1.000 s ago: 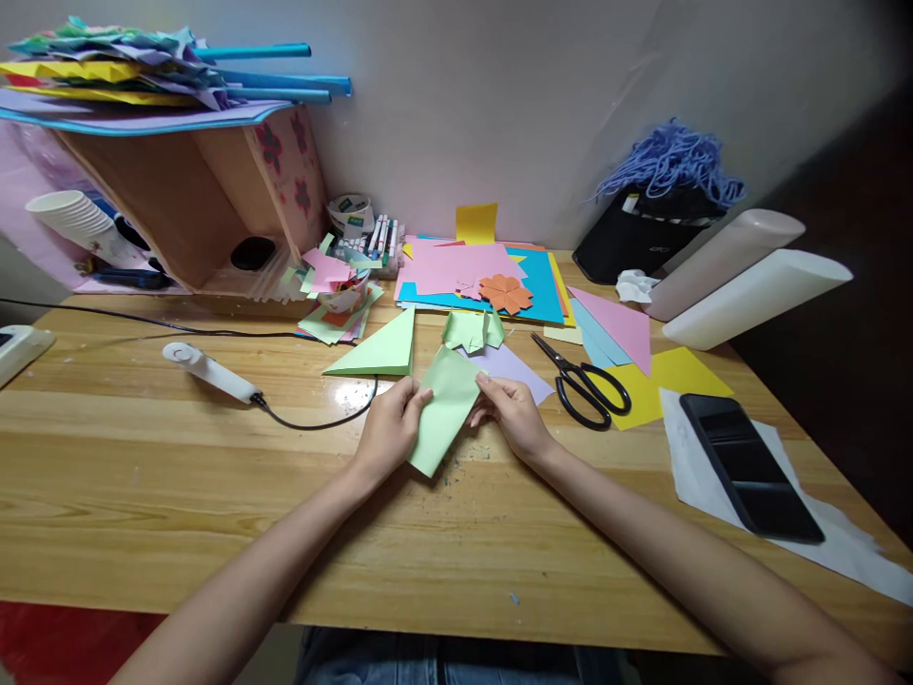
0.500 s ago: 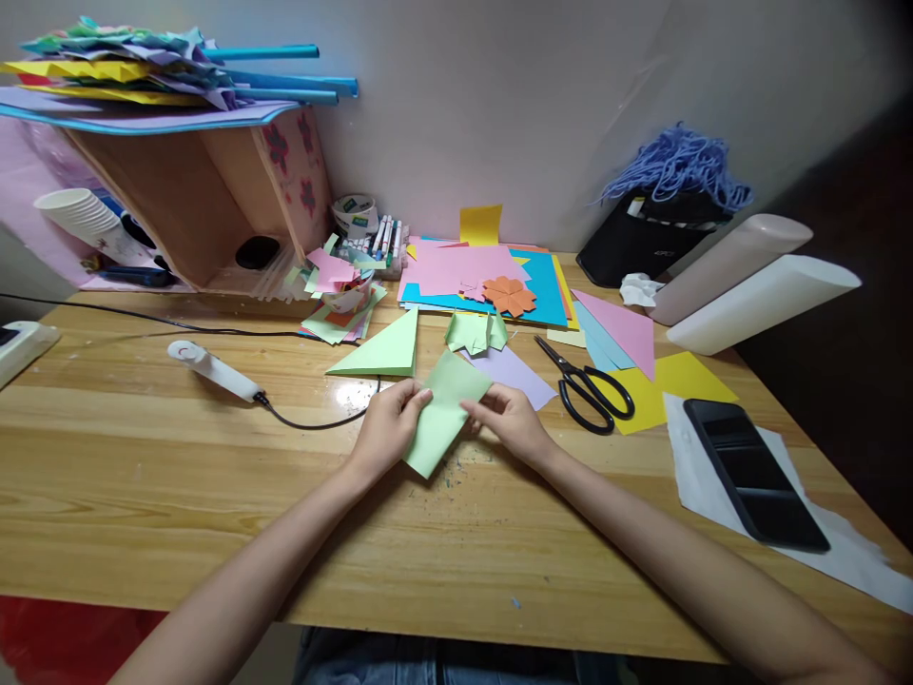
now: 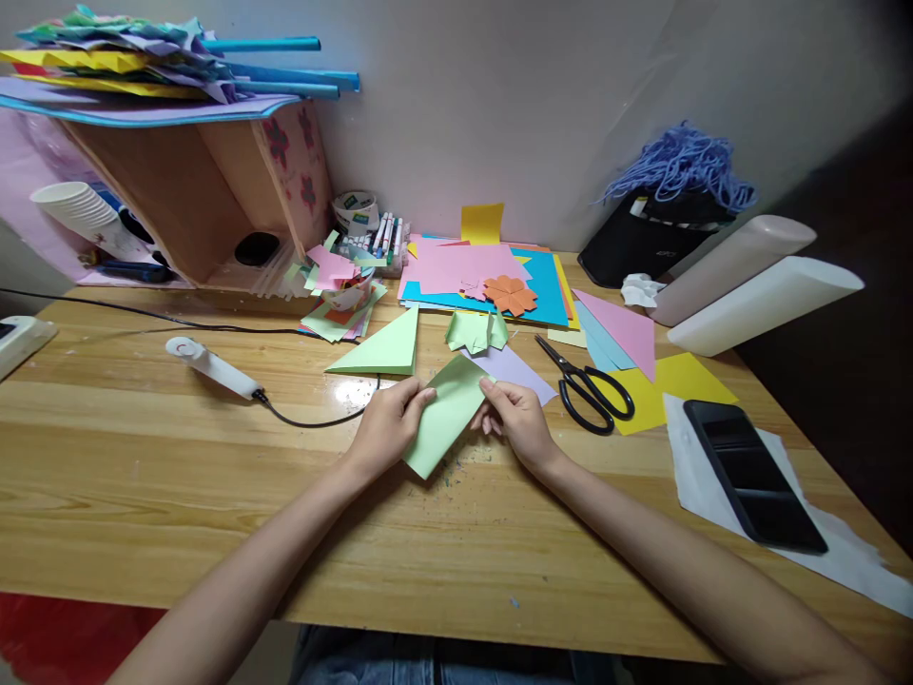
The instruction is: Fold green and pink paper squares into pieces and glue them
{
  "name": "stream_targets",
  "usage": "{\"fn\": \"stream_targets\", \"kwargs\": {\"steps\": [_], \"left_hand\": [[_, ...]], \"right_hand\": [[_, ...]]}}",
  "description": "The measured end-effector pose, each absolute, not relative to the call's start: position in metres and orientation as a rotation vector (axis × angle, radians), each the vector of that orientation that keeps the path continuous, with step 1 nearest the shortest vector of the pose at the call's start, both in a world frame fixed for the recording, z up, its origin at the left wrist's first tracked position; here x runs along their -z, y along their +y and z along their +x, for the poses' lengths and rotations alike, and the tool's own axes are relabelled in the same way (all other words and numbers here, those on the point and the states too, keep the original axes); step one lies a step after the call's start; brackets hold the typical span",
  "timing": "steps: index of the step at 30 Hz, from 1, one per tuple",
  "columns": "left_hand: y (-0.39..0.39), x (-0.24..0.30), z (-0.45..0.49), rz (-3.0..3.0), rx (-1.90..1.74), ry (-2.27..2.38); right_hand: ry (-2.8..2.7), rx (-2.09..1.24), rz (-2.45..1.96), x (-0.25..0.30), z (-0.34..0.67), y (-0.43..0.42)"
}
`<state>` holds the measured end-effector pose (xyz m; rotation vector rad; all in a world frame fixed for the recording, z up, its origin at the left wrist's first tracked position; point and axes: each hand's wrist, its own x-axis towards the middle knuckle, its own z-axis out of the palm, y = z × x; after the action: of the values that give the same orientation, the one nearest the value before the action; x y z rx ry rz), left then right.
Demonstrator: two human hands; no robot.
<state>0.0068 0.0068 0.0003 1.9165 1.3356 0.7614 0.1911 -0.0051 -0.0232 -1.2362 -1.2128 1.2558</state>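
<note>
Between my hands is a light green piece of paper (image 3: 443, 419), held slanted just above the wooden table. My left hand (image 3: 391, 419) grips its left edge, the thumb lying on top. At the upper right corner my right hand (image 3: 517, 419) pinches the paper between thumb and fingers. Behind it lie a folded green paper triangle (image 3: 385, 347), a green folded paper piece (image 3: 475, 332) and a lilac paper sheet (image 3: 517, 374). Black-handled scissors (image 3: 589, 385) rest to the right of my right hand.
A white glue gun (image 3: 214, 369) with a black cable lies at the left. On the right are a black phone (image 3: 756, 476) and yellow paper (image 3: 685, 385). Coloured sheets (image 3: 456, 266) with an orange paper flower (image 3: 509, 295) stand behind. An open box (image 3: 206, 200) is back left.
My right hand has shifted its hold from the paper's right edge up to its upper right corner. My left hand keeps almost the same place.
</note>
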Motion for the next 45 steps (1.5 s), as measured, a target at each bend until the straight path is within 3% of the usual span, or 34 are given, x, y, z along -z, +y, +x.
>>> {"fn": "stream_targets", "kwargs": {"steps": [8,15,21,25,34,39,45], "left_hand": [[0.005,0.004,0.010,1.596,-0.895,1.322],[0.005,-0.001,0.012,1.287,-0.718,1.061],[0.015,-0.013,-0.003,1.491,-0.918,1.277],[0.017,-0.014,-0.006,1.699,-0.747,1.242],[0.014,-0.008,-0.005,1.765,-0.624,1.317],[0.009,-0.011,-0.005,2.049,-0.447,1.197],[-0.002,-0.016,0.008,2.066,-0.479,1.208]], "right_hand": [[-1.321,-1.495,-1.134,0.020,0.179,-0.013],[-1.174,-1.307,-1.243,0.022,0.189,-0.003],[-1.484,-1.371,-1.294,0.020,0.192,-0.003],[-1.707,-1.303,-1.266,0.018,0.190,-0.006],[-1.435,-1.062,-1.382,0.024,0.192,-0.003],[-1.484,-1.092,-1.309,0.022,0.192,-0.005],[-1.506,-1.105,-1.229,0.016,0.188,-0.008]]}}
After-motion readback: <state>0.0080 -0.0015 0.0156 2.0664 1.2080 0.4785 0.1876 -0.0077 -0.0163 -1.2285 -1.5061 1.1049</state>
